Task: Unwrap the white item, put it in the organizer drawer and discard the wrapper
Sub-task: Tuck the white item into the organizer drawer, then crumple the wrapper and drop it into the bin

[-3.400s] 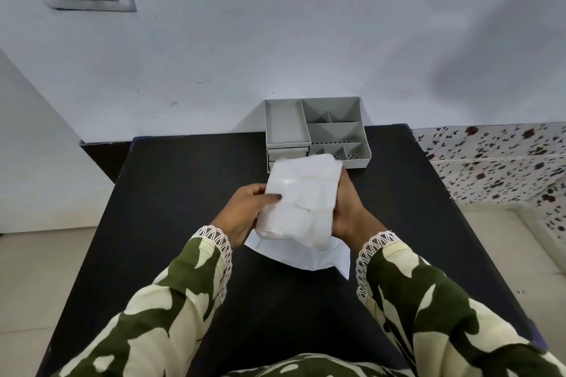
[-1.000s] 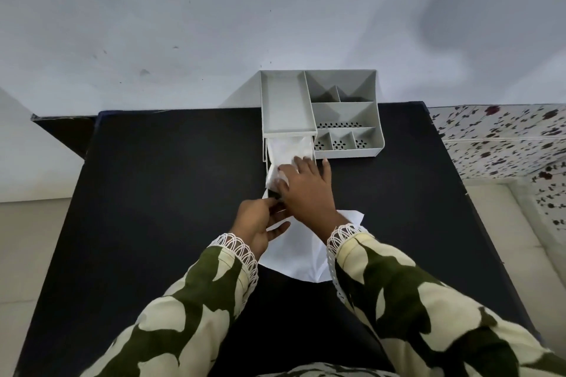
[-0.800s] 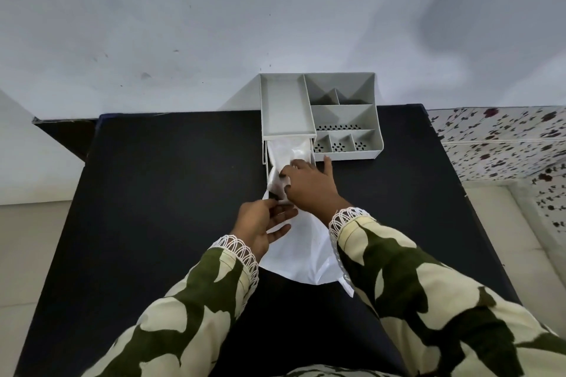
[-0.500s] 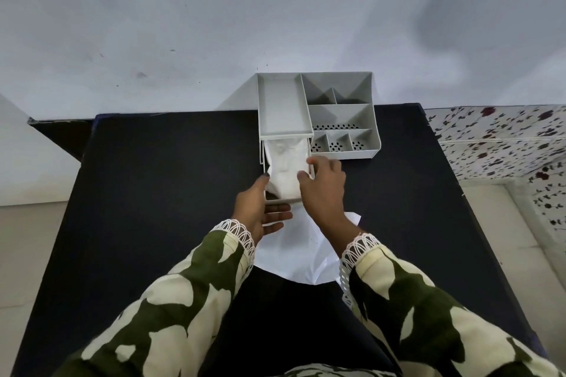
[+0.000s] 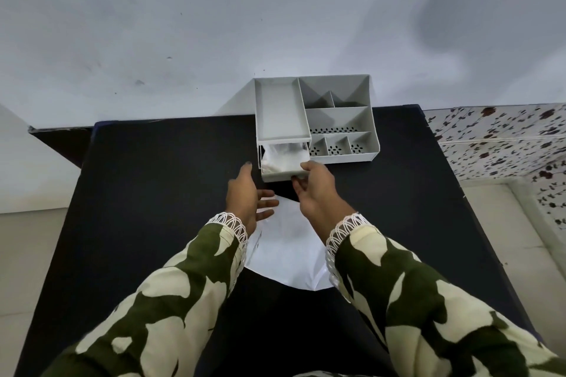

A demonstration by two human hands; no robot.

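A grey organizer (image 5: 340,119) stands at the table's far edge against the wall. Its drawer (image 5: 277,175) is pulled out toward me, and the white item (image 5: 283,159) lies inside it. My right hand (image 5: 317,190) pinches the drawer's front right corner with thumb and fingers. My left hand (image 5: 245,196) hovers just left of the drawer, fingers spread, holding nothing. The white wrapper (image 5: 284,251) lies flat on the black table (image 5: 153,208) between my forearms, partly under them.
The organizer's top has a long tray and several small compartments, all without contents. A white wall rises behind the table. A speckled tiled ledge (image 5: 502,138) runs along the right, and pale floor shows on both sides.
Both hands have let go of the white item, which now rests in the drawer. My right hand took the drawer's front corner; my left hand drew back to the left and opened.
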